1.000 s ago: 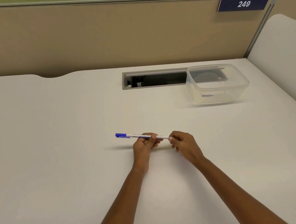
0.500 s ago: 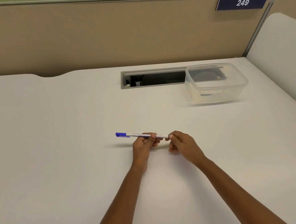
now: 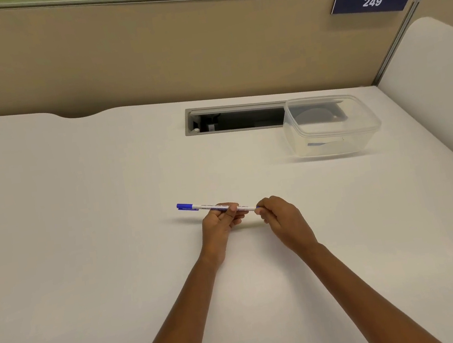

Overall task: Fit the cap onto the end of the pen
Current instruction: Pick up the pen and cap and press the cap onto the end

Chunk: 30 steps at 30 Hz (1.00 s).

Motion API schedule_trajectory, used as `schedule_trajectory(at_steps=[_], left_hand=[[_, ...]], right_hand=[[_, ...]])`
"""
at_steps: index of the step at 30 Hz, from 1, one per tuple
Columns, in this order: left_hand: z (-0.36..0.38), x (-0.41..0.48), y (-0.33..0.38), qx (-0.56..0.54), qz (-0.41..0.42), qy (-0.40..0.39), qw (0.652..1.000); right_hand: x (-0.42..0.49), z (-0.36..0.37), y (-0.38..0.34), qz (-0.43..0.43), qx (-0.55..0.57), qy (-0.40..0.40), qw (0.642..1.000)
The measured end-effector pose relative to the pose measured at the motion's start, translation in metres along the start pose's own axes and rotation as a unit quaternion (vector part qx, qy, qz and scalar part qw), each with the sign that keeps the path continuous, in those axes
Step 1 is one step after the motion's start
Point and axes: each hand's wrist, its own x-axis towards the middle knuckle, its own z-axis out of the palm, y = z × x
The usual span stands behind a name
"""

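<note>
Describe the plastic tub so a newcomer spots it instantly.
Far right of the white desk, below the navy 249 sign. At the right end of the grey cable slot stands a plastic tub. It alone is see-through, with rounded corners.

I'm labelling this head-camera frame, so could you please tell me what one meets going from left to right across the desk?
Pen's blue end → left hand → right hand → clear plastic container.
</note>
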Motion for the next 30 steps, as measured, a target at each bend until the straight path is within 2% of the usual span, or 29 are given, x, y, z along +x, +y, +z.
schedule_trajectory(at_steps=[3,6,10,16,19,20,22,24,25,27,30], left_hand=[[-0.001,0.0,0.0,-0.006,0.0,-0.006,1.0],[-0.003,0.001,0.0,-0.018,0.0,-0.007,1.0],[-0.002,0.001,0.0,-0.013,0.004,-0.005,1.0],[-0.003,0.001,0.0,0.002,0.011,-0.012,1.0],[-0.002,0.002,-0.001,0.003,0.014,-0.002,1.0],[-0.002,0.002,-0.001,-0.001,0.013,0.004,1.0],[-0.001,0.003,-0.002,-0.014,0.01,0.015,1.0],[-0.001,0.004,-0.003,-0.027,0.006,0.021,0.999],[-0.001,0.004,-0.003,-0.033,0.004,0.022,0.999],[-0.001,0.004,-0.003,-0.04,0.002,0.026,0.999],[-0.001,0.005,-0.002,-0.043,-0.001,0.026,0.999]], right_hand=[[0.004,0.001,-0.004,0.059,0.073,-0.024,0.995],[0.011,-0.001,-0.009,0.144,0.182,-0.045,0.972],[0.016,-0.005,-0.011,0.189,0.24,-0.076,0.949],[0.019,-0.005,-0.009,0.307,0.352,-0.11,0.877],[0.019,-0.008,-0.013,0.329,0.384,-0.128,0.853],[0.018,-0.008,-0.015,0.319,0.38,-0.124,0.859],[0.015,-0.006,-0.018,0.261,0.315,-0.097,0.907],[0.009,-0.002,-0.019,0.167,0.177,-0.06,0.968],[0.007,0.0,-0.017,0.12,0.107,-0.047,0.986],[0.003,0.005,-0.012,0.063,0.027,-0.025,0.997],[0.001,0.008,-0.009,0.037,-0.018,0.007,0.999]])
